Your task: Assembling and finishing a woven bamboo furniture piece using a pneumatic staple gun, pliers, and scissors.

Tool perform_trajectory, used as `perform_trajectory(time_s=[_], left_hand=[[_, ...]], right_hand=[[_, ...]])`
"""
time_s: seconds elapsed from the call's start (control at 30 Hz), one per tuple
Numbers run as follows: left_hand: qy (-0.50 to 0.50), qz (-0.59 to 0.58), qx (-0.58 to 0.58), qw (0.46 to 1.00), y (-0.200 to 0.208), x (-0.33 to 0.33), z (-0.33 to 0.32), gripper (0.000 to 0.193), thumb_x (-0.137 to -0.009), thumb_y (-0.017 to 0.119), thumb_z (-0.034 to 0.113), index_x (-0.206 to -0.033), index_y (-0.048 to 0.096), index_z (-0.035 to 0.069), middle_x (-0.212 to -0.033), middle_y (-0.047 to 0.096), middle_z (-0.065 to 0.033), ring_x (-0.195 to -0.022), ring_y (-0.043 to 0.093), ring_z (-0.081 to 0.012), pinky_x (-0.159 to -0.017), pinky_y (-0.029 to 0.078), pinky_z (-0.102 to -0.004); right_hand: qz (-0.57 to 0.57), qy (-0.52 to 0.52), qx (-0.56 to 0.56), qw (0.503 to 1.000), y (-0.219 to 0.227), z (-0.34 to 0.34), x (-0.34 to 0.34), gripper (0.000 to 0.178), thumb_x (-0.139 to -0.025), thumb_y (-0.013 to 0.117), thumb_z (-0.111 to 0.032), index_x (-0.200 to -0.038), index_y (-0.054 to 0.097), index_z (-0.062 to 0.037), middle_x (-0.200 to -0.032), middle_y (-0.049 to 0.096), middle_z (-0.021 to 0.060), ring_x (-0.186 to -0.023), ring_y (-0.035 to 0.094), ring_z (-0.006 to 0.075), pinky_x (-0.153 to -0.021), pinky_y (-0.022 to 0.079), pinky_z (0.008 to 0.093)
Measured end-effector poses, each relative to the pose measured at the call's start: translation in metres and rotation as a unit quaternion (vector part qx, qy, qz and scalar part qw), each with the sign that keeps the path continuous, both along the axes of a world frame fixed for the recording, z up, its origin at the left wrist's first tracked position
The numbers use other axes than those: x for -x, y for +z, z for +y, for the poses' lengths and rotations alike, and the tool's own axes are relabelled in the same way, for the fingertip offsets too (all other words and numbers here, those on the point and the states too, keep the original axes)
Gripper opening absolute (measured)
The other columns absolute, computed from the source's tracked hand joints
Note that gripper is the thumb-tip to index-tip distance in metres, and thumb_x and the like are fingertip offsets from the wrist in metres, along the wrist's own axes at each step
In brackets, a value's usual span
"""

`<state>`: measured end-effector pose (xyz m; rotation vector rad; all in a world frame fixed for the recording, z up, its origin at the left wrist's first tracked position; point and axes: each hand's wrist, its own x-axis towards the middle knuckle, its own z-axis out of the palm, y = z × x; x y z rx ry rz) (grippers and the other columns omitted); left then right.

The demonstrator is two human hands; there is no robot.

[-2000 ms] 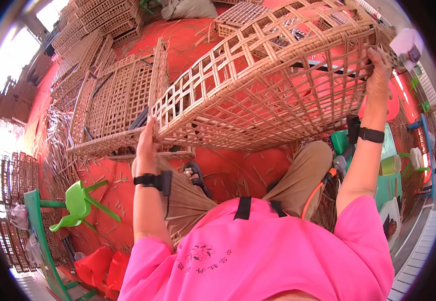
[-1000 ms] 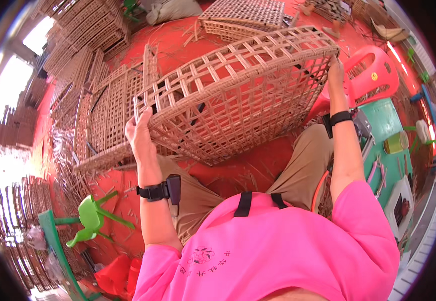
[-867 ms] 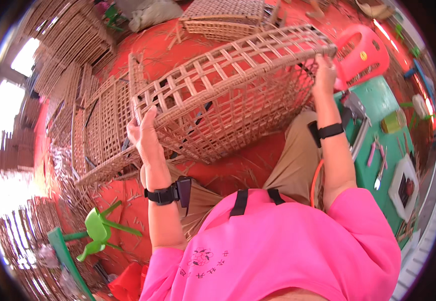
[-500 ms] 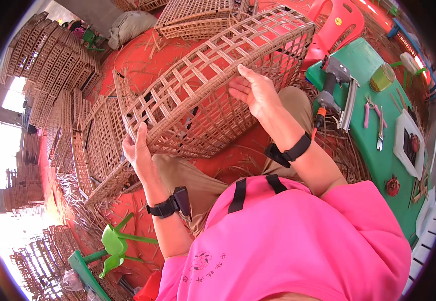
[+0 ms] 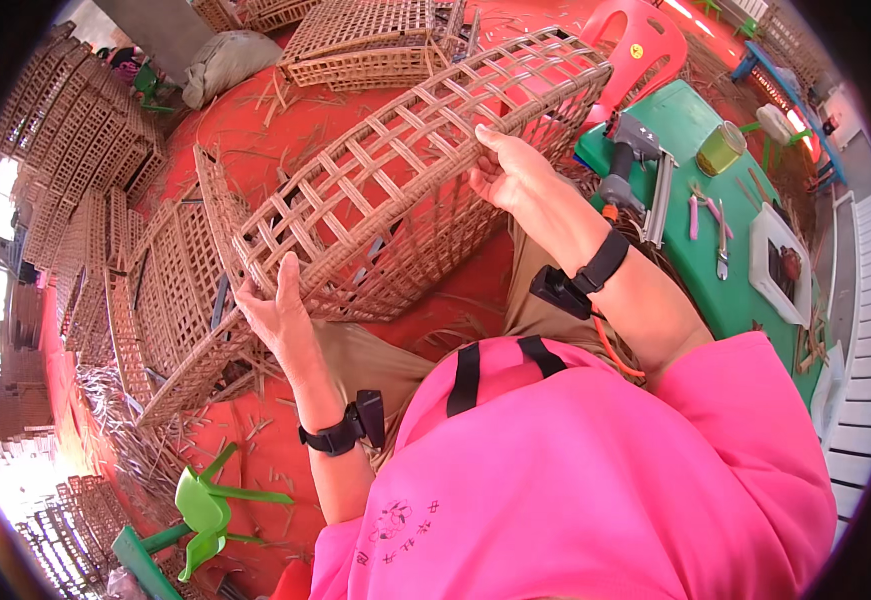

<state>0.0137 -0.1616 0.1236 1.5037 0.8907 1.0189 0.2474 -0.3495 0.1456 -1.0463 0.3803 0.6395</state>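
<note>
A long open-weave wicker basket (image 5: 355, 190) lies tilted across my lap, its lattice side facing up. My left hand (image 5: 280, 315) grips its near left corner, thumb up along the edge and fingers curled, partly hidden. Farther right along the same near edge, my right hand (image 5: 515, 172) is closed on the woven rim, with the thumb on top and the fingers bent against the side. Dark straps with small boxes circle both my wrists.
Another wicker basket (image 5: 180, 290) stands to the left, near tall basket stacks (image 5: 75, 130). At right, a green table (image 5: 690, 270) carries a nail gun (image 5: 627, 160), a glass jar (image 5: 720, 148), pliers (image 5: 695, 215) and a white tray (image 5: 777, 262). A red chair (image 5: 635, 50) stands behind it.
My right hand's fingers have gone from stretched along the basket's side to bent in against its rim. The basket appears slightly lower at its right end. The whole view has shifted a little.
</note>
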Motion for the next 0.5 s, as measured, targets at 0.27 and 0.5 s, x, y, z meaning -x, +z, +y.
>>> perform_trajectory(time_s=[0.27, 0.5], left_hand=[[0.05, 0.296, -0.247, 0.922, 0.018, 0.015, 0.0, 0.069, -0.087, 0.066, 0.053, -0.123, 0.055, -0.005, -0.112, 0.06, -0.022, -0.106, 0.057, -0.0366, -0.097, 0.039, -0.0458], [-0.101, 0.14, -0.553, 0.815, 0.05, -0.054, -0.064, 0.053, -0.073, 0.08, 0.02, -0.118, 0.059, 0.005, -0.112, 0.059, -0.0114, -0.107, 0.054, -0.0287, -0.095, 0.038, -0.0438]], right_hand=[[-0.058, -0.016, -0.031, 0.998, -0.008, -0.005, -0.006, 0.018, -0.091, 0.069, -0.023, -0.095, 0.06, -0.007, -0.08, 0.059, 0.0031, -0.068, 0.057, 0.0151, -0.055, 0.051, 0.0278], [-0.048, -0.018, -0.044, 0.998, -0.007, -0.001, -0.01, 0.017, -0.091, 0.068, -0.022, -0.094, 0.06, -0.0072, -0.08, 0.059, 0.0035, -0.067, 0.057, 0.0157, -0.054, 0.051, 0.0269]])
